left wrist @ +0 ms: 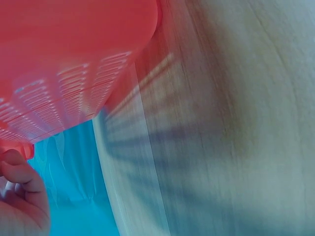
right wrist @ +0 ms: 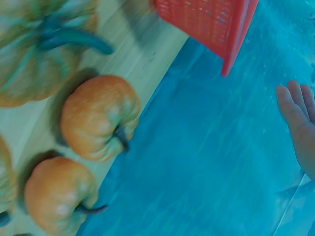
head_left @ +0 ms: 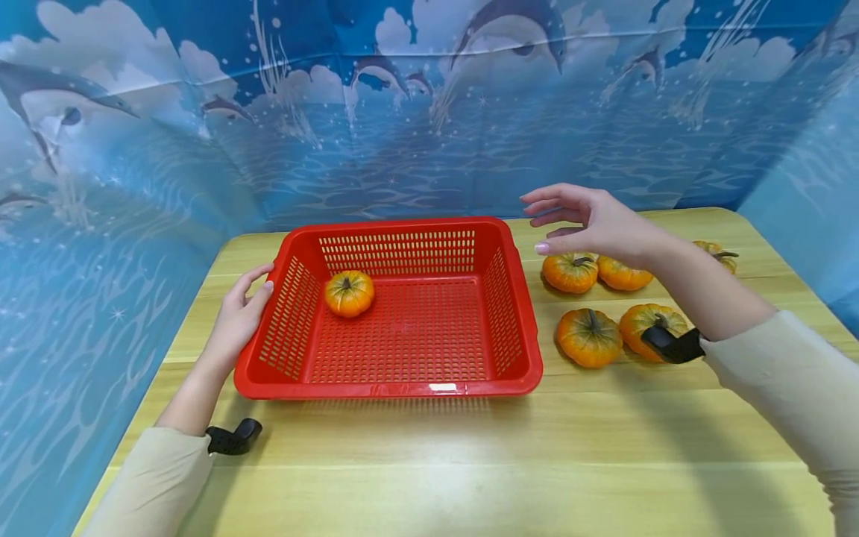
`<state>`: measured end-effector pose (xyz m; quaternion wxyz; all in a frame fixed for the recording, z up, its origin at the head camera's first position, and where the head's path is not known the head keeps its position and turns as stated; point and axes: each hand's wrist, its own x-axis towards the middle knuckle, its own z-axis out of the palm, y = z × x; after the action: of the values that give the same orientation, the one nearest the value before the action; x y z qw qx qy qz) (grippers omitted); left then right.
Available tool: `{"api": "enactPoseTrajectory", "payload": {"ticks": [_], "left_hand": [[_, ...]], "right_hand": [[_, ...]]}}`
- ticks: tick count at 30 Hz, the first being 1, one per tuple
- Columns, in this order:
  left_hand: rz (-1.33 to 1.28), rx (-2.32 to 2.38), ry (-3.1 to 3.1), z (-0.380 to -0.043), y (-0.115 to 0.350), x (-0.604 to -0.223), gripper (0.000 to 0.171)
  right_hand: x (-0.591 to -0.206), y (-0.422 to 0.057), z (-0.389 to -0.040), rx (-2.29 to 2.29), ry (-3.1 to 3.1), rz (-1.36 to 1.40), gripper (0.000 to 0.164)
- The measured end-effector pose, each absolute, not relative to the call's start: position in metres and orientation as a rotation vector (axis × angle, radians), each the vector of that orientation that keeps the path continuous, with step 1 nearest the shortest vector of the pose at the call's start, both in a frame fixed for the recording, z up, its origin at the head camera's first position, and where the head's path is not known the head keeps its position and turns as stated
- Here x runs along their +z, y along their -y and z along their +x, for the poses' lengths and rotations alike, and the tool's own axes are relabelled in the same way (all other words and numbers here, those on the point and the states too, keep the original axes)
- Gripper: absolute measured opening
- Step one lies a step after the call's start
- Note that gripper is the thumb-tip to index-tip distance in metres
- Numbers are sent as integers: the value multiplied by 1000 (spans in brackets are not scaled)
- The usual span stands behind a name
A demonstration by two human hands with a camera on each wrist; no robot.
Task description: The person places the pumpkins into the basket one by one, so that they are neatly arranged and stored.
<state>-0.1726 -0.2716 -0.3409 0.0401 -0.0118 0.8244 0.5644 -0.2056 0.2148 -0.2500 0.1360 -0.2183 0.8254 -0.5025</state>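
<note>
A red plastic basket (head_left: 403,389) with slotted walls stands on the table, and one small orange pumpkin (head_left: 350,293) sits inside it, toward the left. My left hand (head_left: 236,313) grips the basket's left rim; in the left wrist view its curled fingers (left wrist: 22,177) show at the basket's edge. Raised over the back right of the table, my right hand (head_left: 590,224) holds nothing, its fingers spread and lightly bent. Below it lie several more pumpkins, among them a back one (head_left: 570,273) and a front one (head_left: 589,338). The right forearm partly covers others.
The pale wooden table (head_left: 416,477) ends at the back against a blue dolphin-print curtain (head_left: 416,134), which also hangs at both sides. A partly hidden pumpkin (head_left: 716,256) lies at the far right. Each wrist wears a black camera strap.
</note>
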Motion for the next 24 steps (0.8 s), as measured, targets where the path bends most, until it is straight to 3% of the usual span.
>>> {"api": "enactPoseTrajectory", "payload": {"ticks": [24], "left_hand": [[0,1736,-2536,-171,271,-341,57]], "right_hand": [[-291,-328,-160,-1481,-2569,-507,61]]}}
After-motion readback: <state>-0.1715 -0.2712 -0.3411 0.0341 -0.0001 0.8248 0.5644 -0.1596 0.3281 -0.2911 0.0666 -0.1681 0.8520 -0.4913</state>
